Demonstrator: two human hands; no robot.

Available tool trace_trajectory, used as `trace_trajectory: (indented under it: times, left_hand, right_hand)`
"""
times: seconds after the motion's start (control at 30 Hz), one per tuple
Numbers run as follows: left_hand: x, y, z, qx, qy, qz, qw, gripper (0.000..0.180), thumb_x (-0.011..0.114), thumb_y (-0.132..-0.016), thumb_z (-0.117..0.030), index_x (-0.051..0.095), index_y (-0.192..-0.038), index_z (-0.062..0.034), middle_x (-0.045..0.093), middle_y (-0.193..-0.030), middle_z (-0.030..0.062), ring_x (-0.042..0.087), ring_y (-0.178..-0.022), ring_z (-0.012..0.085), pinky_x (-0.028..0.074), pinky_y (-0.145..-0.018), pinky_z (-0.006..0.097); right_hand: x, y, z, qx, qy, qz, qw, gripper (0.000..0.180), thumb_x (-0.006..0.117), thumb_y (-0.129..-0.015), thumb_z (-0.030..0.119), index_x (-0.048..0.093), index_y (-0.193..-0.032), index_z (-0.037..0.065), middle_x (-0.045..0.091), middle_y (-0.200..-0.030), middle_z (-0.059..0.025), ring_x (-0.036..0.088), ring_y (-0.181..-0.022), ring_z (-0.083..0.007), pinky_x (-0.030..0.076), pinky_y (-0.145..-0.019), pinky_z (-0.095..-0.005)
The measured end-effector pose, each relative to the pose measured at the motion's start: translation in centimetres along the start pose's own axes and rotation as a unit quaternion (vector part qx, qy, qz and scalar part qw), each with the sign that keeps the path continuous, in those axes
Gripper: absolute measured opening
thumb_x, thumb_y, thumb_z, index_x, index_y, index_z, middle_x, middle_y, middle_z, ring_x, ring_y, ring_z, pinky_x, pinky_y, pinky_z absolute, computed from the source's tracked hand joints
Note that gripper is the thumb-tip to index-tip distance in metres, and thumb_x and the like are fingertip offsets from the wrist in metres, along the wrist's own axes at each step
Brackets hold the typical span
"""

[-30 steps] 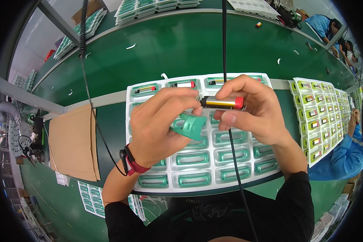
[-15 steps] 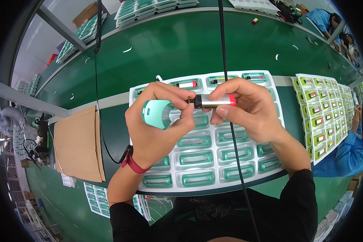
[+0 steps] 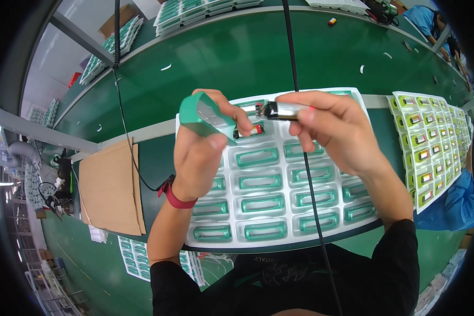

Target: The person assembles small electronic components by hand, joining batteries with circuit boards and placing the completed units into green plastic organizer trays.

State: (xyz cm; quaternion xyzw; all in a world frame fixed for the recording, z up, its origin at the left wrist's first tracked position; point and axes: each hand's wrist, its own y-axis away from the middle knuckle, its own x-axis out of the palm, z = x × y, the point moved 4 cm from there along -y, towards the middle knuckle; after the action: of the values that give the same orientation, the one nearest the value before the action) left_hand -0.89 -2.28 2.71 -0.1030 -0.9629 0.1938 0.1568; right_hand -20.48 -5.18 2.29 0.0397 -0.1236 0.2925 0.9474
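At the far left, a flat brown cardboard sheet point(image 3: 111, 188) lies on the green worktop point(image 3: 237, 58), well apart from the hands. The left hand point(image 3: 200, 150), with a red band point(image 3: 175, 196) at its wrist, has its grip closed on a small teal case point(image 3: 203, 113), thumb on the near edge and fingers curled behind it, the case tilted with one corner pointing up and left. Just right of that grip, the right hand point(image 3: 334, 131) pinches a small silvery cylinder point(image 3: 282, 110) between thumb and fingertips; the dark end of the cylinder points toward the teal case and sits close to it, though whether the two touch is hard to tell at this angle. Below both grips lies a white moulded tray point(image 3: 279, 210) whose pockets hold teal frames; one pocket right under the fingers shows a part with red in it. A black cable point(image 3: 306, 174) hangs down across the right hand and the tray. Further right of the grip, a second tray point(image 3: 432, 142) of filled pockets rests on the worktop, with a blue sleeve point(image 3: 453, 205) beside it.
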Motion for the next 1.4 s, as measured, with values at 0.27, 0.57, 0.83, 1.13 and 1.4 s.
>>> trace_trajectory:
  times: [0.27, 0.57, 0.83, 1.13, 1.4]
  left_hand:
    - [-2.0, -0.1, 0.1, 0.091, -0.119, 0.031, 0.988, 0.057, 0.080, -0.063, 0.007, 0.064, -0.117, -0.0050, 0.056, -0.107, 0.0092, 0.060, -0.096, 0.0214, 0.051, -0.083, 0.032]
    - [-1.5, 0.2, 1.2, -0.030, 0.136, 0.033, 0.990, 0.055, 0.064, -0.070, 0.013, 0.058, -0.123, 0.0006, 0.049, -0.126, 0.0140, 0.062, -0.100, 0.0317, 0.054, -0.087, 0.038]
    - [-2.0, -0.4, 1.8, -0.087, 0.291, 0.042, 0.952, 0.068, 0.066, -0.084, -0.025, 0.037, -0.140, 0.0024, 0.042, -0.134, 0.0218, 0.059, -0.105, 0.0344, 0.050, -0.090, 0.038]
    - [-1.2, -0.5, 1.3, 0.024, -0.030, 0.056, 0.998, 0.047, 0.071, -0.066, 0.017, 0.050, -0.104, -0.0022, 0.061, -0.113, 0.0195, 0.058, -0.112, 0.0337, 0.048, -0.097, 0.047]
    - [0.4, 0.3, 1.3, 0.107, -0.149, 0.028, 0.983, 0.038, 0.064, -0.071, 0.020, 0.048, -0.100, 0.0017, 0.060, -0.113, 0.0227, 0.060, -0.110, 0.0292, 0.054, -0.090, 0.036]
  right_hand:
    - [-0.4, 1.1, 2.3, -0.116, 0.008, 0.007, 0.993, 0.026, 0.062, -0.086, 0.000, 0.060, -0.111, -0.007, 0.064, -0.091, -0.0154, 0.065, -0.074, -0.0163, 0.054, -0.062, -0.0261]
    - [0.2, 1.6, 2.5, -0.161, 0.088, 0.016, 0.983, 0.029, 0.065, -0.081, -0.008, 0.062, -0.110, -0.008, 0.059, -0.094, -0.0134, 0.064, -0.080, -0.0177, 0.054, -0.065, -0.0248]
    - [0.3, 1.8, 2.4, -0.169, 0.098, 0.019, 0.981, 0.031, 0.063, -0.083, -0.007, 0.060, -0.113, -0.008, 0.059, -0.098, -0.0127, 0.060, -0.080, -0.0144, 0.051, -0.069, -0.0243]
    - [0.3, 2.0, 2.4, -0.131, 0.088, -0.087, 0.984, 0.029, 0.067, -0.084, -0.001, 0.060, -0.112, -0.006, 0.065, -0.080, -0.0062, 0.056, -0.064, -0.0065, 0.044, -0.055, -0.0177]
    - [0.7, 1.7, 0.6, -0.177, 0.179, -0.124, 0.960, 0.029, 0.072, -0.082, 0.002, 0.063, -0.109, -0.003, 0.060, -0.074, -0.0013, 0.049, -0.059, -0.0016, 0.036, -0.050, -0.0164]
